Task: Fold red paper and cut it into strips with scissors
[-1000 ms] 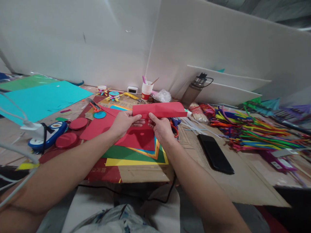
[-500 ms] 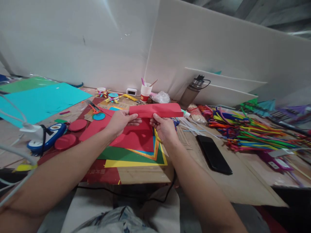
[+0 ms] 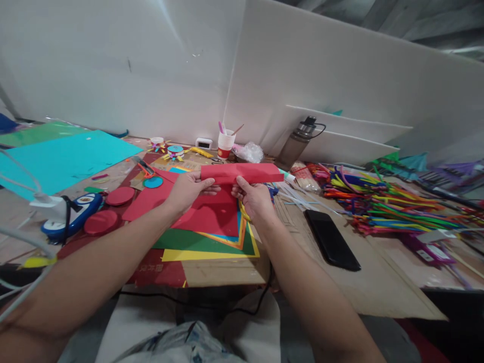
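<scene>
A folded strip of red paper [image 3: 260, 172] is held up level between my two hands. My left hand [image 3: 188, 190] pinches its left end, thumb in front. Nearer the strip's middle, my right hand [image 3: 254, 198] grips the lower edge between thumb and fingers. Below the strip lies a red paper sheet [image 3: 206, 217], on top of blue, orange, green [image 3: 177, 241] and yellow sheets. To the left of my left hand are a blue paper disc [image 3: 153, 182], orange-handled scissors [image 3: 146, 169] and two red discs, one of them a round red disc [image 3: 120, 196].
A black phone [image 3: 333, 241] lies on cardboard [image 3: 381, 282] at the right, near many coloured pipe cleaners [image 3: 393, 201]. Behind stand a paper cup [image 3: 226, 144] with tools and a grey bottle [image 3: 297, 143]. A blue glue gun-like device [image 3: 73, 218] with cables sits left.
My right hand has shifted slightly left along the red paper strip, and the strip's right end sits a touch further left. My left hand keeps its hold.
</scene>
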### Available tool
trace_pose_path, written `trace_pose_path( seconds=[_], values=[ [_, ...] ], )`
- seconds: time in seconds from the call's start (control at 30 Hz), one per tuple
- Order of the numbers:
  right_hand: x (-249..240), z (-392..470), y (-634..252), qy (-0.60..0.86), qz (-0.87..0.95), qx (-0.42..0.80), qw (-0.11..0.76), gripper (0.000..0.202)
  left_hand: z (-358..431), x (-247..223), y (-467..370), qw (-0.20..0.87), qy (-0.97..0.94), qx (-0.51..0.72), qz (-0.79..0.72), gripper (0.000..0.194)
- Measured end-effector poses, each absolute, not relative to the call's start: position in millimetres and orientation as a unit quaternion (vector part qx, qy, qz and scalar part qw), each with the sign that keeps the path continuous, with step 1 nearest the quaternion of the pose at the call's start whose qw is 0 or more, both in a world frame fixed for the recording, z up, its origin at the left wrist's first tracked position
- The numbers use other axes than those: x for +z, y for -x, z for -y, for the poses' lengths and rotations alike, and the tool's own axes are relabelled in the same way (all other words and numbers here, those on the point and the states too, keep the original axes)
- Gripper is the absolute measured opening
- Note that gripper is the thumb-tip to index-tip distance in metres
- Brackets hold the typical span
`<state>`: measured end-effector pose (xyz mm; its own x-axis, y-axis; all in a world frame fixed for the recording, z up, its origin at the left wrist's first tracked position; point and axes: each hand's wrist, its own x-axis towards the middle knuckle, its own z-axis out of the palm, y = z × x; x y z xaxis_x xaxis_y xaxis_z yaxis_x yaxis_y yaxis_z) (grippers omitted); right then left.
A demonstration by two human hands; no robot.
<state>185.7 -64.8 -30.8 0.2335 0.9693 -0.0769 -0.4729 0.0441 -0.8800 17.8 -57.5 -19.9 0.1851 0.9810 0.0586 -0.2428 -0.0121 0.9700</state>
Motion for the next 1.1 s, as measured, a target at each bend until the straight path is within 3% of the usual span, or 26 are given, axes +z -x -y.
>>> trace_pose_path(
  seconds=[0.33,0.9,1.1],
  values=[
    [-26.4,67.9,-185.6,0.419,0.296,0.542,0.666,0.014,48.7,-15.4,-8.3,0.614,-0.505,0.484,-0.366,0.017],
    [-25.3,64.0,-193.9,0.420,0.312,0.505,0.687,0.026,41.1,-10.3,-0.7,0.632,-0.465,0.479,-0.394,0.009],
    [-24.0,66.2,-190.8,0.393,0.315,0.530,0.682,0.025,43.9,-11.5,-3.4,0.614,-0.485,0.489,-0.385,0.019]
  ],
)
